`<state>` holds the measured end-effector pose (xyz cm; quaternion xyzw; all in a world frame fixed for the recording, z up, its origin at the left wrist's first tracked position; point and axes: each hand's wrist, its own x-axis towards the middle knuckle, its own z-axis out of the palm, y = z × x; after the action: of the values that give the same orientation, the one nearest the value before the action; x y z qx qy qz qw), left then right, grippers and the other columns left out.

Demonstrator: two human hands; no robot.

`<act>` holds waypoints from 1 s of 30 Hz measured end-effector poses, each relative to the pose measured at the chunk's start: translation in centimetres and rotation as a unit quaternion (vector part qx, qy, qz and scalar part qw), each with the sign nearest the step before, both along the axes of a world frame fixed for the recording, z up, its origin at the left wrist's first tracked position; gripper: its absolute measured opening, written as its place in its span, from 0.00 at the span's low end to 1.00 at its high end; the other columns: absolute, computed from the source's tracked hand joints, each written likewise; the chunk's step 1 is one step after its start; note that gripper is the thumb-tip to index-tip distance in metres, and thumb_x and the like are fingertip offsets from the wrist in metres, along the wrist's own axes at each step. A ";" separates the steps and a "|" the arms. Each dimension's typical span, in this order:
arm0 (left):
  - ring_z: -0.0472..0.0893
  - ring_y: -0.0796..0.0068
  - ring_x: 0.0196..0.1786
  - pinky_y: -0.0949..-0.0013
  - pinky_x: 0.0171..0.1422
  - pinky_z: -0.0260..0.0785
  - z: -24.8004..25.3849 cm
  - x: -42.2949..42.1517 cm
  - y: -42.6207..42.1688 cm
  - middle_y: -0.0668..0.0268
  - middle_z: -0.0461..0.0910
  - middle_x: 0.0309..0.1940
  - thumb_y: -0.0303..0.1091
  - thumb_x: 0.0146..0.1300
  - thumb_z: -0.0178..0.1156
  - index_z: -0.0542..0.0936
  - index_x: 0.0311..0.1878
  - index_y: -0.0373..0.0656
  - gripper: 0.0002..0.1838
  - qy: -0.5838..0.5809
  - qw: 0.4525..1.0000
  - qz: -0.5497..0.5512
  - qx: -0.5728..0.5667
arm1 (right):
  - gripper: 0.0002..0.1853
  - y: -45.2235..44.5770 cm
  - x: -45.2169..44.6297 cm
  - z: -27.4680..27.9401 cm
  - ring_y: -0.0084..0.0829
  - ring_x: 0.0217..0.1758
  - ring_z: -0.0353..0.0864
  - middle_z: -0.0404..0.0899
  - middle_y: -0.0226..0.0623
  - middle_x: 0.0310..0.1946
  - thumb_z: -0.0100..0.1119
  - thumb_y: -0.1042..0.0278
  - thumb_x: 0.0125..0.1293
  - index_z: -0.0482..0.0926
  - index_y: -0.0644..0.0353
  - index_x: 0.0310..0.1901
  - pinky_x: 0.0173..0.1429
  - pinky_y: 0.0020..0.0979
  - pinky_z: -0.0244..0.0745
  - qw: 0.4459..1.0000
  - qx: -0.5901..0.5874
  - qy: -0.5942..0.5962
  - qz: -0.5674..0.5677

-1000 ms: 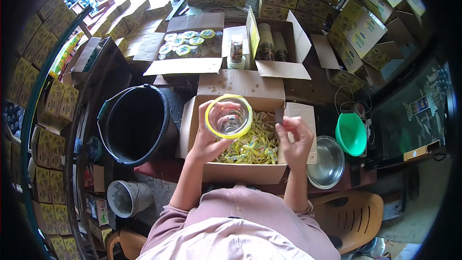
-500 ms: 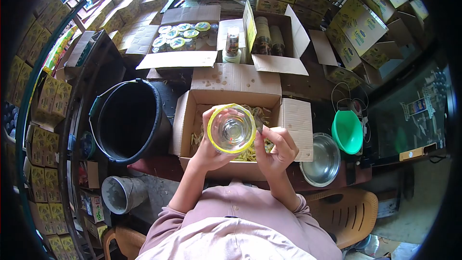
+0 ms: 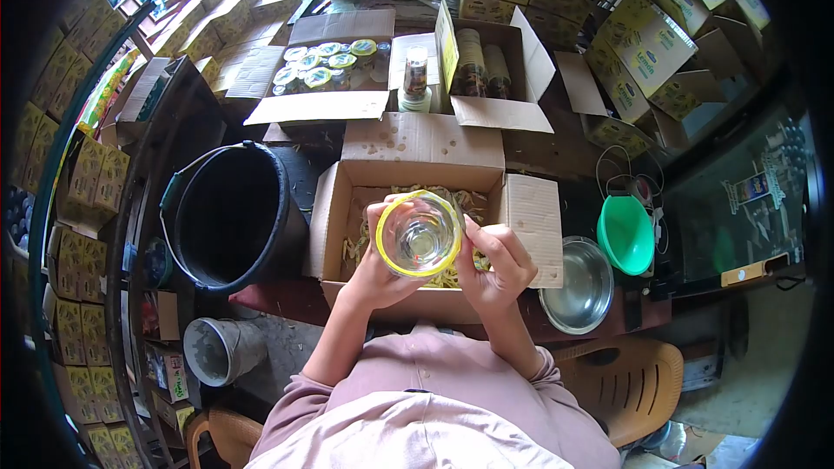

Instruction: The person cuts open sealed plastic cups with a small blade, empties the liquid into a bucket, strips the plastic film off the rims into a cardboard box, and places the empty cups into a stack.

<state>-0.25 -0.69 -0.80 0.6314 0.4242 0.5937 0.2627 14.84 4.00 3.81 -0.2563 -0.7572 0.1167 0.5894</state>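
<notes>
My left hand (image 3: 373, 276) is wrapped round a clear see-through cup (image 3: 420, 241) with a yellow rim, its round end facing me. At the cup's right edge, my right hand (image 3: 499, 267) is closed in a pinch by the rim. What lies between its thumb and finger, if anything, is too small to make out. Both hands are above an open cardboard box (image 3: 408, 304) on the table. Inside that box lie yellowish strips (image 3: 452, 278), partly hidden by the cup and hands.
A black bucket (image 3: 287, 234) stands left of the box. To the right are a metal bowl (image 3: 577, 287) and a green basin (image 3: 625, 234). Behind, one open carton (image 3: 317, 106) holds lidded jars; another (image 3: 504, 113) holds stacked cups. A stacked cup column (image 3: 415, 78) stands between them.
My right fingers have shifted slightly at the cup's right edge, and a dark patch by the fingertips no longer shows clearly. The left hand still holds the cup in nearly the same place.
</notes>
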 end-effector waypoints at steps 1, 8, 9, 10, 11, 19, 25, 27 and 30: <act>0.65 0.62 0.59 0.62 0.64 0.60 0.1 -0.1 -0.1 0.59 0.56 0.53 0.28 0.42 0.69 0.57 0.59 0.38 0.41 -0.007 1.000 -0.005 -0.003 | 0.14 0.1 0.0 -0.1 0.25 0.21 0.74 0.73 0.34 0.21 0.64 0.85 0.45 0.81 0.62 0.37 0.24 0.24 0.69 1.000 -0.002 0.002 0.007; 0.66 0.64 0.59 0.63 0.63 0.61 0.9 -0.5 -0.5 0.59 0.57 0.53 0.29 0.44 0.68 0.58 0.59 0.38 0.40 -0.036 0.995 -0.081 -0.042 | 0.13 0.8 0.4 0.1 0.25 0.21 0.74 0.74 0.34 0.21 0.64 0.84 0.46 0.81 0.61 0.36 0.23 0.24 0.68 0.998 -0.024 0.006 0.052; 0.67 0.66 0.58 0.64 0.63 0.61 0.8 -0.6 -0.5 0.59 0.58 0.53 0.28 0.44 0.68 0.58 0.59 0.38 0.39 -0.034 0.995 -0.080 -0.043 | 0.13 0.8 0.4 0.1 0.25 0.21 0.74 0.75 0.34 0.21 0.64 0.84 0.46 0.81 0.61 0.36 0.23 0.24 0.68 0.997 -0.033 0.013 0.063; 0.67 0.66 0.58 0.64 0.63 0.62 0.9 -0.6 -0.5 0.60 0.59 0.53 0.28 0.44 0.68 0.59 0.59 0.39 0.38 -0.071 0.992 -0.094 -0.053 | 0.13 0.9 0.4 0.1 0.25 0.21 0.74 0.75 0.34 0.21 0.64 0.84 0.46 0.82 0.61 0.36 0.23 0.24 0.68 0.997 -0.036 0.014 0.063; 0.68 0.67 0.57 0.65 0.63 0.62 1.0 -0.5 -0.4 0.61 0.59 0.52 0.28 0.44 0.68 0.60 0.59 0.39 0.38 -0.109 0.986 -0.109 -0.062 | 0.13 0.8 0.4 0.1 0.25 0.21 0.74 0.75 0.34 0.21 0.64 0.84 0.46 0.82 0.60 0.36 0.23 0.23 0.68 0.997 -0.040 0.014 0.063; 0.69 0.71 0.56 0.66 0.59 0.64 1.4 -1.0 -0.1 0.65 0.61 0.51 0.28 0.44 0.69 0.62 0.57 0.39 0.36 -0.138 0.972 -0.168 -0.084 | 0.12 0.8 0.5 0.2 0.24 0.21 0.75 0.76 0.34 0.22 0.64 0.83 0.48 0.81 0.61 0.36 0.23 0.23 0.68 0.996 -0.054 0.002 0.069; 0.67 0.73 0.56 0.68 0.55 0.68 1.1 -0.2 0.3 0.65 0.58 0.51 0.28 0.42 0.72 0.60 0.59 0.43 0.40 -0.195 0.968 -0.140 -0.072 | 0.11 0.6 0.2 0.2 0.25 0.21 0.76 0.77 0.35 0.23 0.64 0.82 0.48 0.81 0.62 0.36 0.24 0.23 0.70 0.996 -0.070 0.005 0.054; 0.66 0.74 0.56 0.69 0.54 0.70 0.7 -0.1 0.5 0.66 0.57 0.51 0.27 0.40 0.73 0.59 0.58 0.45 0.42 -0.192 0.971 -0.119 -0.073 | 0.11 0.4 0.3 0.3 0.25 0.21 0.76 0.77 0.35 0.23 0.64 0.82 0.48 0.81 0.62 0.36 0.24 0.23 0.70 0.996 -0.073 -0.006 0.041; 0.65 0.76 0.56 0.71 0.52 0.72 -0.2 0.0 0.8 0.66 0.56 0.50 0.25 0.39 0.74 0.61 0.57 0.47 0.41 -0.233 0.960 -0.135 -0.078 | 0.11 0.3 0.3 -0.1 0.25 0.21 0.76 0.76 0.35 0.22 0.64 0.82 0.48 0.81 0.62 0.36 0.24 0.24 0.70 0.998 -0.060 -0.011 0.028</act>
<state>-0.28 0.06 -0.96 0.5045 0.3072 0.6485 0.4802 15.14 4.25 3.75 -0.2709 -0.7623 0.1751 0.5611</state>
